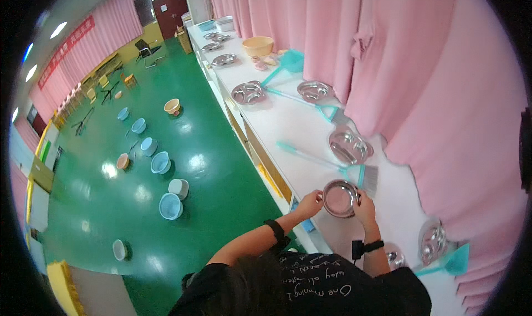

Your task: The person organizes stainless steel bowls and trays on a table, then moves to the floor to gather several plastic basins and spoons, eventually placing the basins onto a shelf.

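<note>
We have a round metal bowl (338, 198) between our two hands, over the near part of the white tabletop (277, 122); whether its base touches the surface, we cannot tell. Our left hand (310, 204) has its grip closed on the left rim, thumb and fingers pinched together there. Our right hand (364, 208) has its grip closed on the right rim — fingers partly hidden from us.

Just beyond the bowl, to its right, lies a brush (368, 177) with grey bristles, its teal handle running far and left. Past it sits a divided metal tray (349, 145), near the pink curtain (410, 89) along the right side. Farther off we see a second brush (328, 114), more divided trays (248, 93), a teal dustpan (292, 61) and a yellow basin (257, 45).

Nearer than the bowl, on the right, another tray (432, 241) leans by the curtain, with a second dustpan (457, 259) beside it. On our left, below the tabletop, the green floor (83, 188) carries blue basins (160, 162) and white ones (119, 250) — mostly scattered apart.
</note>
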`<state>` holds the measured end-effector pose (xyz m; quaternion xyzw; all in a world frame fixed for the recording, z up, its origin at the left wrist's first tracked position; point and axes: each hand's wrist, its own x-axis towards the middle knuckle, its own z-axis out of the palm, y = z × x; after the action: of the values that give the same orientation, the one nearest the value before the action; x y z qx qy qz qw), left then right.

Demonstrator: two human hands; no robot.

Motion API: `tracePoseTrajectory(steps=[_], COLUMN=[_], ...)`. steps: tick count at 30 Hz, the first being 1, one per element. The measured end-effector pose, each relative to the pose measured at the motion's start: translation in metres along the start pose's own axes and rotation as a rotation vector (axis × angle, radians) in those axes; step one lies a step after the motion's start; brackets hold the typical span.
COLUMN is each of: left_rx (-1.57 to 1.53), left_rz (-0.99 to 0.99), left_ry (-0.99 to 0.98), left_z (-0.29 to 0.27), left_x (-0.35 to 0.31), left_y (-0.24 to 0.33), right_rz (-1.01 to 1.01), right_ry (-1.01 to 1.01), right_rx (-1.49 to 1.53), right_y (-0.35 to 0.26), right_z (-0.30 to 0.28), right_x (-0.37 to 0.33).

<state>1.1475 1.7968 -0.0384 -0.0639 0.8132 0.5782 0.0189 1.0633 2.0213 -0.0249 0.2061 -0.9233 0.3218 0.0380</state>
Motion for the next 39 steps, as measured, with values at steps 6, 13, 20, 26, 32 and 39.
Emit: tracePoseTrajectory(steps=[6, 13, 20, 26, 32, 39], left_rx=[0.073, 0.366, 0.474, 0.392, 0.135, -0.190], left_rz=[0.271, 0.328, 0.526, 0.386, 0.281, 0.044], left_ry=[-0.041, -0.459, -0.974, -0.861, -0.618, -0.336], left_z=[-0.019, -0.037, -0.076, -0.165, -0.252, -0.339], left_x=[0.021, 0.043, 0.059, 0.071, 0.080, 0.058], left_y=[0.014, 0.032, -0.021, -0.051, -0.080, -0.112], right_rz=[0.150, 0.295, 0.551, 0.713, 0.652, 0.362], right_ry=[-0.002, 0.026, 0.049, 0.054, 0.129, -0.137], right_rx=[-0.095, -0.260, -0.248, -0.002, 0.189, 0.148], right_y=[-0.022, -0.014, 0.001, 0.007, 0.012, -0.124], right_z=[-0.009, -0.011, 0.023, 0.044, 0.075, 0.116], right_x=[0.005, -0.015, -0.019, -0.017, -0.012, 0.087])
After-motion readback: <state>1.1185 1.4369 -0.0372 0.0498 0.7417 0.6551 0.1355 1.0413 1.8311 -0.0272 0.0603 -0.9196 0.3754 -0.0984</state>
